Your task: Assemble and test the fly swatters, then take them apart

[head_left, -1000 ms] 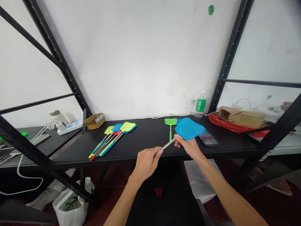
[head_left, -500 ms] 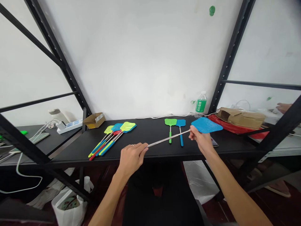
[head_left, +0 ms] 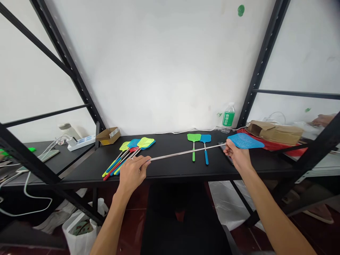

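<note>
Head view: the left grip [head_left: 134, 173] grasped the lower rod [head_left: 172, 155] of a blue fly swatter [head_left: 244, 141]; the right grip [head_left: 237, 154] pinched the rod beside the flap; the swatter stretched over the black surface [head_left: 170, 171], before a green swatter [head_left: 193, 137].

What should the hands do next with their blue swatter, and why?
Perhaps the left hand could ease toward the right hand, to shorten the held blue swatter: its rod looks long between them, while the green swatter lying behind looks much shorter.
</note>
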`<state>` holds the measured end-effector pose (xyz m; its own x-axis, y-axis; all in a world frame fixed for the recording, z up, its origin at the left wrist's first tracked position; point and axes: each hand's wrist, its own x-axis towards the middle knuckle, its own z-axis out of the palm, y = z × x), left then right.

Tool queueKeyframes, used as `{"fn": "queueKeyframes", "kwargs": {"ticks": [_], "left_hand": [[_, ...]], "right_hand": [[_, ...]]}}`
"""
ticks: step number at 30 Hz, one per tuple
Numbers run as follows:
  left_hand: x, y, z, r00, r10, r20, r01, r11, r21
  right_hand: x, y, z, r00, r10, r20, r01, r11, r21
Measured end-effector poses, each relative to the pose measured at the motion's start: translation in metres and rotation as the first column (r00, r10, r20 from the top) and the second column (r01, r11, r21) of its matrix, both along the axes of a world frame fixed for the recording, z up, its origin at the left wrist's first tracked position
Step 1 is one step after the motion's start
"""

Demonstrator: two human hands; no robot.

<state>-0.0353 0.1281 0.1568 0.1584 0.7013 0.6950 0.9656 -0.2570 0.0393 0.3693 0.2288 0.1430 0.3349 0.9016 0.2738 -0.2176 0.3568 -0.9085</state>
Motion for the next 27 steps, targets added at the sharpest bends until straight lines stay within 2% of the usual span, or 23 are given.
{"fn": "queueKeyframes", "kwargs": {"ticks": [4,8,10,19,23,27], "left_hand": [[0.002,0.001,0.002,1.0,-0.027,0.007,0.027,1.0,-0.008],[0.006,0.002,0.003,0.998,-0.05,0.041,0.05,0.999,-0.005],[0.005,0.002,0.003,0.997,-0.056,0.05,0.057,0.998,-0.022],[0.008,0.011,-0.006,0.996,-0.072,0.048,0.075,0.995,-0.062],[0.008,0.01,-0.008,0.995,-0.091,0.04,0.094,0.991,-0.095],[0.003,0.008,-0.005,0.995,-0.08,0.054,0.083,0.995,-0.063]], "right_hand": [[0.001,-0.001,0.0,0.995,0.022,-0.102,-0.023,1.0,-0.015],[-0.011,-0.004,-0.001,0.961,0.189,-0.2,-0.203,0.978,-0.049],[-0.02,-0.004,-0.004,0.949,0.233,-0.211,-0.25,0.967,-0.056],[-0.045,-0.003,-0.022,0.979,0.13,-0.155,-0.131,0.991,0.005],[-0.054,-0.008,-0.022,0.965,0.18,-0.191,-0.183,0.983,-0.001],[-0.061,-0.015,-0.019,0.921,0.287,-0.262,-0.311,0.949,-0.054]]}}
